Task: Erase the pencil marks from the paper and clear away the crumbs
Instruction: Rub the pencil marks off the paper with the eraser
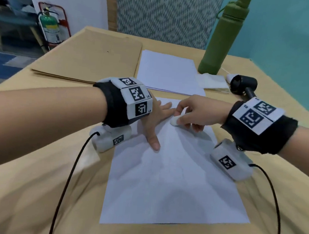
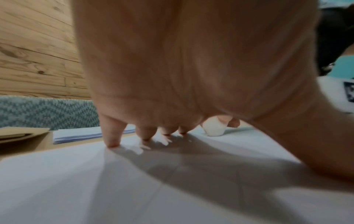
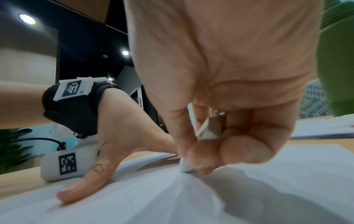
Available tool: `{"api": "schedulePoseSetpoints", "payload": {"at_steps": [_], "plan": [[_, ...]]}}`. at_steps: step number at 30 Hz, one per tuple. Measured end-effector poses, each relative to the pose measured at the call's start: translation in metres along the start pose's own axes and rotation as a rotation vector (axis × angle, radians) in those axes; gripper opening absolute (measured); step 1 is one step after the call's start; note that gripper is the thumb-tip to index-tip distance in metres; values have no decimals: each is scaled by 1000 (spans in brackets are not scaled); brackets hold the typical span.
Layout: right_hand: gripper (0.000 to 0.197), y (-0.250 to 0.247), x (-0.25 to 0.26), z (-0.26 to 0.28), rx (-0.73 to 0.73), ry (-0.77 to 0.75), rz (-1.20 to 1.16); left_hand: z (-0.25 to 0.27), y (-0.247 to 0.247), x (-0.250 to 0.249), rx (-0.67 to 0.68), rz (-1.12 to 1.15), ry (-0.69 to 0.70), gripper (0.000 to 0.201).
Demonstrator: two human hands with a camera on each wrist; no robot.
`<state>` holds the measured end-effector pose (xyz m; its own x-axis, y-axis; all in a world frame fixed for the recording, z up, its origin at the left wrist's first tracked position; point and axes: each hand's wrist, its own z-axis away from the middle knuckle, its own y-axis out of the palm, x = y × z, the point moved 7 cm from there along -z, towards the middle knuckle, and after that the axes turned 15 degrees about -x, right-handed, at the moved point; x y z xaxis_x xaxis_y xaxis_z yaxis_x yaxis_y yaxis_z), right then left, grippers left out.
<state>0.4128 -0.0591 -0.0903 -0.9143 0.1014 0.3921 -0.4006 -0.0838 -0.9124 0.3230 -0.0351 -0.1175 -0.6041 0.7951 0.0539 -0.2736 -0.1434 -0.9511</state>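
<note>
A white sheet of paper (image 1: 174,182) with faint pencil lines lies on the tan table in front of me. My left hand (image 1: 155,120) lies flat on its upper left part, fingers (image 2: 113,136) spread and pressing the sheet down. My right hand (image 1: 188,113) pinches a white eraser (image 1: 174,120) between thumb and fingers, its tip touching the paper close to the left fingertips. In the right wrist view the eraser (image 3: 207,131) sticks out between the curled fingers and the paper (image 3: 191,197) bunches slightly under it. The left wrist view shows the eraser (image 2: 213,126) beyond the fingertips.
A stack of white sheets (image 1: 167,72) lies behind the paper, with brown folders (image 1: 92,57) to its left. A green bottle (image 1: 223,35), a folded white tissue (image 1: 212,81) and a small black device (image 1: 243,85) stand at the back right. Cables run from both wrist cameras.
</note>
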Motion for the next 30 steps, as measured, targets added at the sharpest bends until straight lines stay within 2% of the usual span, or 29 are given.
{"api": "schedulePoseSetpoints", "payload": {"at_steps": [2, 7, 13, 15, 17, 19, 21, 25, 27, 30], "plan": [[19, 2, 3, 9, 6, -40, 3, 0, 0, 0, -16, 15, 7, 120], [19, 9, 5, 33, 157, -40, 18, -3, 4, 1, 9, -10, -4, 124], [20, -6, 2, 5, -116, -38, 77, 1, 0, -4, -26, 4, 20, 121], [16, -2, 5, 9, -84, -86, 104, -1, 0, -3, -16, 20, 16, 120], [15, 6, 12, 19, 13, -168, 115, -3, 2, -1, 5, 24, 6, 120], [14, 8, 16, 25, 86, -189, 101, -4, 3, 1, 16, 14, 1, 121], [14, 5, 17, 17, 56, -178, 110, -4, 4, 0, 15, 18, 9, 121], [22, 1, 21, 3, -137, -213, 160, -4, 2, 3, -4, 16, 9, 120], [20, 6, 23, 13, -80, -257, 165, -5, 5, 5, 3, -4, 3, 122], [18, 18, 23, 34, 170, -237, 120, -9, 8, 11, 27, -53, -25, 129]]}}
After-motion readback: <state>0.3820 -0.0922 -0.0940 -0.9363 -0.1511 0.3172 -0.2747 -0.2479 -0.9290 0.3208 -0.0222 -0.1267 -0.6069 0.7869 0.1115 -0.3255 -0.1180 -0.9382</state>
